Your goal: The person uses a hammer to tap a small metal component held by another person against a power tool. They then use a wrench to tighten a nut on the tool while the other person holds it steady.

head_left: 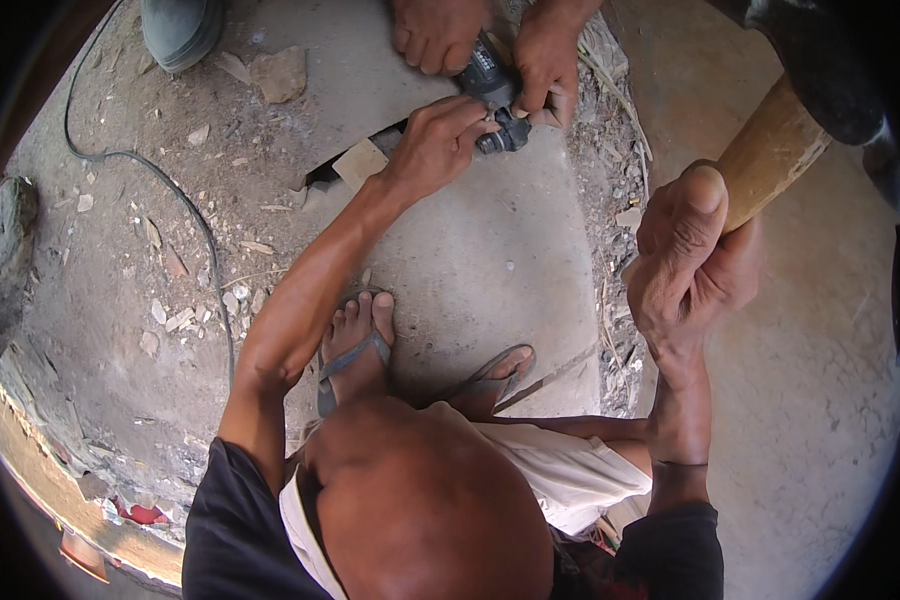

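A black angle grinder is held low over a concrete slab by another person's two hands, one around its body and one beside its head. My left hand reaches in from the near side, its fingers closed on the grinder's head; whether a small part sits between the fingertips is hidden. At the right, my right hand grips the thick wooden handle of a hammer. The hammer's dark metal head is at the upper right, partly cut off by the picture's rim.
The concrete slab lies under the grinder and my sandaled feet. A small wood block rests at a dark gap in it. A black cable curves along the debris-strewn ground. A grey shoe stands at the far left.
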The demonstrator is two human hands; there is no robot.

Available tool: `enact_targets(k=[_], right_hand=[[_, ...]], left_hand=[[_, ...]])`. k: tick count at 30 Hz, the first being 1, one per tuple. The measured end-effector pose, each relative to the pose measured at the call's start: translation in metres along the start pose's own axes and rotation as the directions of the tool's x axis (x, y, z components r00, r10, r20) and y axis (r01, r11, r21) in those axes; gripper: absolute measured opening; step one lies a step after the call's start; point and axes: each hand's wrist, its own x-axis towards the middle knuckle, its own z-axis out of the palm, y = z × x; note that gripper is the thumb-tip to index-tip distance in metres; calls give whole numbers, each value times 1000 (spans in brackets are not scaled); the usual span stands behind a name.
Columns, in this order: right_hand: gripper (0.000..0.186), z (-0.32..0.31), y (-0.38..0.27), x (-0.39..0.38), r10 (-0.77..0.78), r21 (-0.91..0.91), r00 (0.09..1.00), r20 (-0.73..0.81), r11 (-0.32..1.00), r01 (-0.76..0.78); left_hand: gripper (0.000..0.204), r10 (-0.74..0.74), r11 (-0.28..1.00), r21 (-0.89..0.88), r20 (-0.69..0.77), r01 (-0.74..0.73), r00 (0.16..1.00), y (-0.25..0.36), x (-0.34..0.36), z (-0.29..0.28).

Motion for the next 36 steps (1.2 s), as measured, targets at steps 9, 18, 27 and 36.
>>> enact_targets(k=[9,18,27,36], right_hand=[[33,7,14,7,270,-284,862,430,946,-154],[29,5,-12,25,79,-85,985,152,994,-67],[32,6,21,6,318,-380,829,460,914,-140],[33,4,6,9,-6,41,1000,27,999,5]], left_hand=[[6,-9,1000,-18,-33,9,999,0,-1,0],[7,-58,998,-16,-10,58,998,1,2,-3],[6,-17,1000,-14,-41,16,999,-3,3,1],[5,-61,997,-48,-32,60,998,1,-1,1]])
